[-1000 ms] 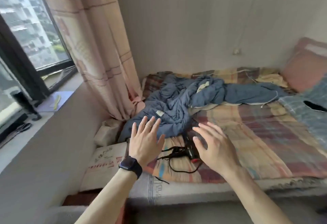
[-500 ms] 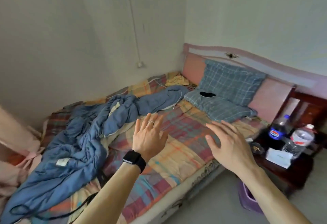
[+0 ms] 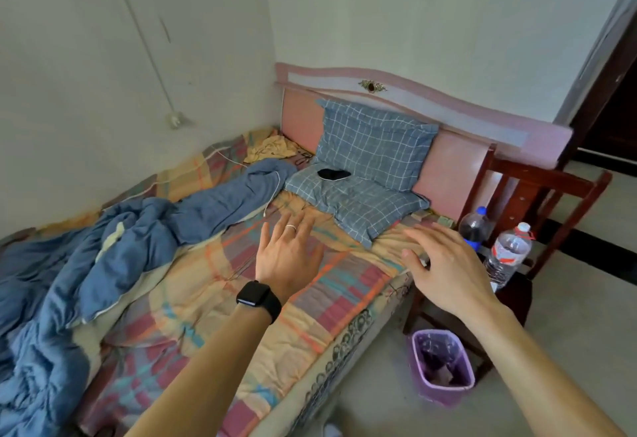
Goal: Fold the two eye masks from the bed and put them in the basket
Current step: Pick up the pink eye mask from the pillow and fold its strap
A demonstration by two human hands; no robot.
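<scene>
Blue quilt (image 3: pixel 113 257): bunched in a heap, left of the left hand's fingers and lying apart from them.
Left hand (image 3: pixel 287 257): back up, palm down over the patchwork bed cover (image 3: pixel 206 285), forearm stretched forward; a black watch (image 3: pixel 258 297) on the wrist and a ring on one finger.
Left fingers (image 3: pixel 303 226): spread loosely and straight, holding nothing, tips aimed toward the pillows.
Eye mask (image 3: pixel 333 174): a flat dark shape on the lower checked pillow (image 3: pixel 358 202), its long axis running roughly left to right, across the line of the fingers.
Eye mask from the fingers: beyond the left fingertips, up and slightly right, well apart from them; further still from the right fingers, up and to their left.
Second eye mask: cannot be told.
Right hand (image 3: pixel 444 264): back up over the bed's edge near the pillow's corner, forearm reaching in from the lower right.
Right fingers (image 3: pixel 424 233): spread and slightly curled, holding nothing, blurred at the tips.
Purple basket (image 3: pixel 441 367): on the floor below the right wrist, beside the bed.
Bottles (image 3: pixel 506 250): two on a dark chair, just right of the right fingers.
</scene>
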